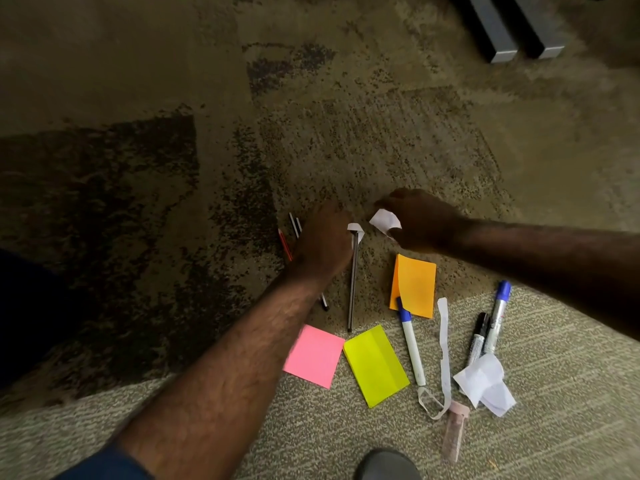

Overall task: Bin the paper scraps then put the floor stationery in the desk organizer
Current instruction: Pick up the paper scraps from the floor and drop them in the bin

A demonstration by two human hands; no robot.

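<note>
My right hand (420, 220) pinches a white paper scrap (385, 221) just above the carpet. My left hand (323, 237) reaches down beside a second small white scrap (356, 230), which lies at the top of a long dark pen (353, 282); its fingers are hidden, so I cannot tell whether they hold that scrap. A long paper strip (444, 344) and a crumpled white scrap (485, 382) lie at the lower right. Orange (415, 285), pink (313, 355) and yellow (375, 365) sticky-note pads, a white marker (412, 344), two more markers (488, 330) and a clear tube (455, 431) lie nearby.
Thin pens and a red pencil (285, 242) poke out from under my left hand. Grey furniture legs (512, 29) stand at the far top right. A shoe tip (386, 464) shows at the bottom edge. Neither the bin nor the desk organizer is in view.
</note>
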